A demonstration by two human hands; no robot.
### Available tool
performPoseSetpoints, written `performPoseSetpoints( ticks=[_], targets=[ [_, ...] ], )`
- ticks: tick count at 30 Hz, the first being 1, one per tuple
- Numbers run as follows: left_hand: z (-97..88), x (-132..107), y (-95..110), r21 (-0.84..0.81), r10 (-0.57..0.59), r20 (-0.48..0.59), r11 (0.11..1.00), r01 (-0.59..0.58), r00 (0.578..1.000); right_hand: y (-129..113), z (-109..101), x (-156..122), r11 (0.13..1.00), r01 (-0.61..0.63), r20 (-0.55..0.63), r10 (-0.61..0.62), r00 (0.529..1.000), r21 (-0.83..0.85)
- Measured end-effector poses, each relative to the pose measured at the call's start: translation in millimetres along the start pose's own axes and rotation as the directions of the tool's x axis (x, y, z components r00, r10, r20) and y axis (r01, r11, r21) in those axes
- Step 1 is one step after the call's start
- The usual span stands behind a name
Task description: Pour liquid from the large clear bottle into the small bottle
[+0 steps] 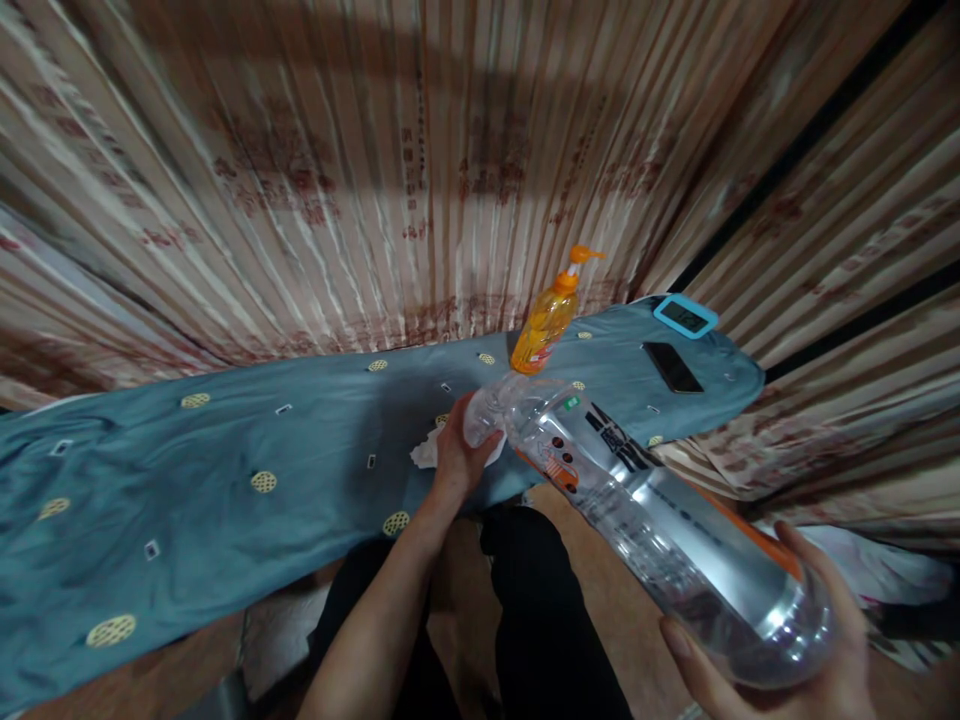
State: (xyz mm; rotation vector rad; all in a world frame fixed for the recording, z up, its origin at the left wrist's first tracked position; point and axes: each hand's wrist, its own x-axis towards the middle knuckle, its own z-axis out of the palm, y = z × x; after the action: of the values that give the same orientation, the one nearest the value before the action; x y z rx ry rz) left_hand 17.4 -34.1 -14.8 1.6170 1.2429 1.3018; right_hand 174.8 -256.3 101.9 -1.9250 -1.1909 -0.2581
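Note:
A large clear plastic bottle [645, 500] with a printed label lies tilted, its neck pointing away from me over the edge of a table. My right hand [795, 650] cups the bottle's base from below, fingers wrapped round it. My left hand [457, 455] is closed around the bottle's neck and holds a white cloth or tissue [426, 452] against it. Just behind the neck stands an orange pump bottle [547, 320], upright on the blue patterned tablecloth [225, 470].
A black phone [673, 367] and a small blue-framed digital clock [685, 316] lie at the table's far right end. Striped brownish curtains [375, 170] hang behind the table. My dark-trousered legs [540, 620] are below, over a brown floor.

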Motion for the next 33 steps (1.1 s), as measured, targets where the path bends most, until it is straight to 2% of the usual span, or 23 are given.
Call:
performPoseSetpoints(
  ticks=[4,9,12,16,22,29,33],
  targets=[
    [-1.9,0,2,0.013,0.002,0.015,1.000,-0.002,1.000,3,0,0,1.000,0.003,0.004,-0.003,1.000,0.005],
    [-1.3,1,0,0.023,0.029,0.014,0.999,-0.030,0.999,24,0,-3,0.997,0.081,0.005,-0.081,0.997,-0.004],
    [0.0,0,-3,0.025,0.033,0.009,0.999,-0.033,0.999,31,0,-4,0.997,0.079,0.013,-0.079,0.997,0.015],
    [0.2,0,-5,0.034,0.047,0.001,0.998,-0.047,0.999,25,1,-2,0.995,0.099,-0.001,-0.099,0.995,-0.003],
    [-1.0,0,-4,0.036,0.045,0.014,0.998,-0.046,0.999,6,-1,1,1.000,0.021,-0.005,-0.021,1.000,0.000],
    [-1.8,0,-3,0.035,0.053,0.019,0.998,-0.054,0.998,13,-3,1,0.996,0.087,0.006,-0.087,0.996,0.000],
    [-0.9,0,-2,0.022,0.061,0.010,0.998,-0.061,0.998,13,-3,1,0.998,0.059,0.003,-0.059,0.998,-0.014]
  ],
)
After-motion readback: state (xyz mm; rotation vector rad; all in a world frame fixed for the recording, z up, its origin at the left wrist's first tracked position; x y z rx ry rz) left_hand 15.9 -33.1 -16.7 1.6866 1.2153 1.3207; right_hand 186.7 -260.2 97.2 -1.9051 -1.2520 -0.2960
